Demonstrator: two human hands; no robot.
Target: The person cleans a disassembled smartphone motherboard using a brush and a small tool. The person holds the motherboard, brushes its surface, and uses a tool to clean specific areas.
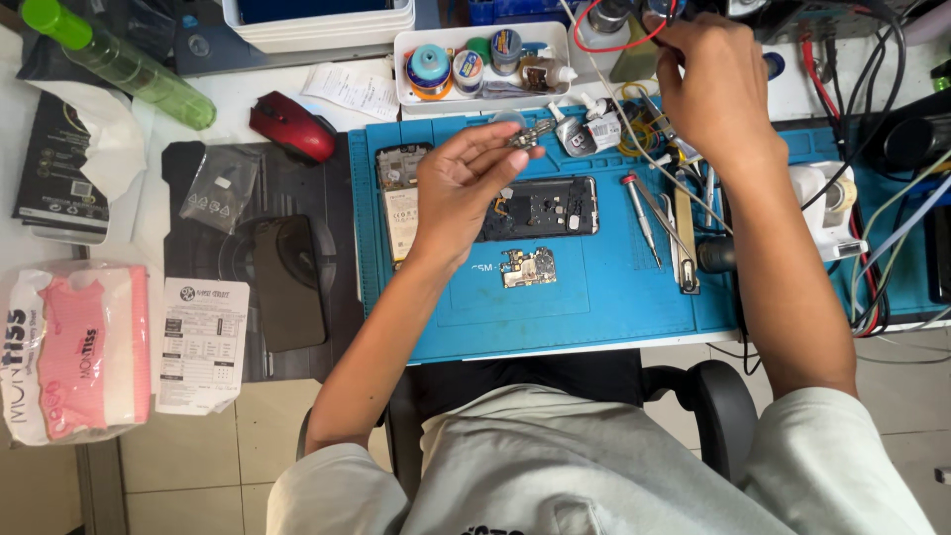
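My left hand (466, 188) is raised over the blue work mat (594, 297) and pinches a small metal part (525, 134) between its fingertips. Just beyond it lies an opened phone frame (543, 208), with a small circuit board (528, 267) below it and another phone body (400, 198) to its left. My right hand (708, 84) reaches to the back of the bench with its fingers closed around cables and a red wire (604, 45); what exactly it grips is hidden by the fingers.
A white tray (416, 94) of small jars stands at the back. A screwdriver (641, 213) and tweezers lie on the mat's right. A red mouse (292, 127), green bottle (119, 61), dark phone (287, 282), tissue pack (74, 352) and paper slip sit left. Tangled cables crowd the right edge.
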